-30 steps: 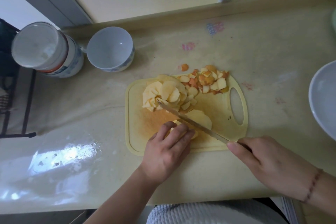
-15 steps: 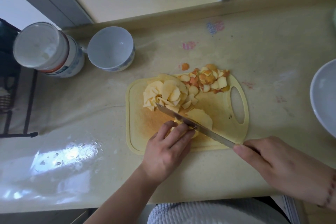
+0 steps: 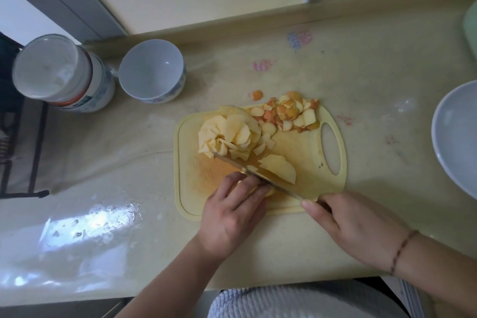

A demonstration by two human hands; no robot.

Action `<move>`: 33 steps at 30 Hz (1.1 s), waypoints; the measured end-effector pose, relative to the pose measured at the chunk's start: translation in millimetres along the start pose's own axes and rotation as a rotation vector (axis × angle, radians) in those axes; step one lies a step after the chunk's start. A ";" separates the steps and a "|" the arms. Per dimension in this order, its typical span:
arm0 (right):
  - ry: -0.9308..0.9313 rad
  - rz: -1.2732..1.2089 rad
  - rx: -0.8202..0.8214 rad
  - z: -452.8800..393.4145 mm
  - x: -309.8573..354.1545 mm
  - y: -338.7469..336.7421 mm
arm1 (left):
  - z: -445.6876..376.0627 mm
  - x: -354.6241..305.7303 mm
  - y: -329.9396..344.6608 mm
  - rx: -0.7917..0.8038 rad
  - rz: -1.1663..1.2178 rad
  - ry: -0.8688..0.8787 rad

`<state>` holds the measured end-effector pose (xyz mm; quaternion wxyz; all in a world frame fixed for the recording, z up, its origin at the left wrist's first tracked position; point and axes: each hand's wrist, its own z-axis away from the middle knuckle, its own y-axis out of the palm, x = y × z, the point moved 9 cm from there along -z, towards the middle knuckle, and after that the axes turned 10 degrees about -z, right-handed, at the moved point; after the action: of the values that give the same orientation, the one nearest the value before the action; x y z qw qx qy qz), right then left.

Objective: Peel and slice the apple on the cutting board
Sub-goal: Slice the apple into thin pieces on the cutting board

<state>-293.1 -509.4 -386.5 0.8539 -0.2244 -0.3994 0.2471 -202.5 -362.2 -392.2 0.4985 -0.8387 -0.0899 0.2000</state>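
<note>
A pale yellow cutting board (image 3: 307,142) lies on the counter. A heap of peeled apple slices (image 3: 229,134) sits at its far left, and red-orange peel pieces (image 3: 289,112) are piled at its far edge. My left hand (image 3: 232,212) holds down a piece of apple, mostly hidden under its fingers. Fresh slices (image 3: 280,166) lean just right of the blade. My right hand (image 3: 353,227) grips the handle of a knife (image 3: 260,175), whose blade runs diagonally across the board beside my left fingertips.
A white bowl (image 3: 153,72) and a lidded white jar (image 3: 59,72) stand at the back left. Another pale bowl (image 3: 454,137) sits at the right edge. One peel bit (image 3: 257,95) lies off the board. The counter's front edge is near my body.
The knife and my right hand have slid back toward me and slightly right, then forward again in a cutting stroke. My left hand stays on the apple piece.
</note>
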 end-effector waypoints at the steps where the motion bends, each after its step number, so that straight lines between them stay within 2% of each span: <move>1: 0.000 0.009 0.004 -0.5 3.3 0.6 | 0.0 -0.3 -0.2 -0.006 0.007 0.000; 6: -0.024 -0.011 -0.013 -5.9 3.7 -5.0 | -2.2 0.5 2.2 0.022 -0.004 -0.005; 12: -0.005 -0.021 -0.118 3.4 -18.5 -21.4 | -1.9 -4.1 -1.0 0.010 -0.003 -0.011; 18: -0.069 -0.063 -0.062 17.8 -8.7 -18.3 | -0.5 -4.5 -3.1 -0.030 0.003 -0.018; 33: -0.055 -0.062 -0.015 20.9 -4.9 -24.1 | 0.2 -2.9 -2.1 -0.013 0.036 0.028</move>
<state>-306.6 -527.1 -363.3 0.8481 -0.2113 -0.4314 0.2235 -205.1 -362.0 -389.7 0.4906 -0.8461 -0.0691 0.1967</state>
